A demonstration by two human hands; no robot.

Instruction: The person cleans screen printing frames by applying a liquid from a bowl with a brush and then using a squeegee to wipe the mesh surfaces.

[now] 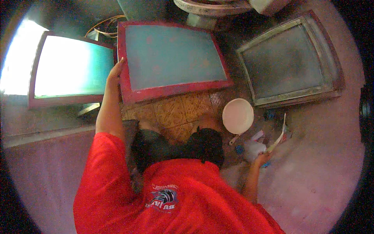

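My left hand (116, 69) grips the left edge of a framed screen (175, 56), which has a red border and a blue-grey mesh panel with faint reddish spots. It stands tilted in front of me, above the tiled floor. My right hand (262, 158) is low at the right, its fingers closed on the lower end of a thin pale strip (278, 140) that points upward. I cannot make out what kind of tool the strip is. Just left of that hand sits a whitish bundle (254, 149), with small blue bits around it.
A round pale dipper (238, 116) with a short handle lies right of my knees. Another framed screen (284, 62), dark and worn, leans at the right. A brightly lit framed screen (66, 68) stands at the left. A basin-like rim (214, 7) crosses the top; brown tiles (171, 113) lie below.
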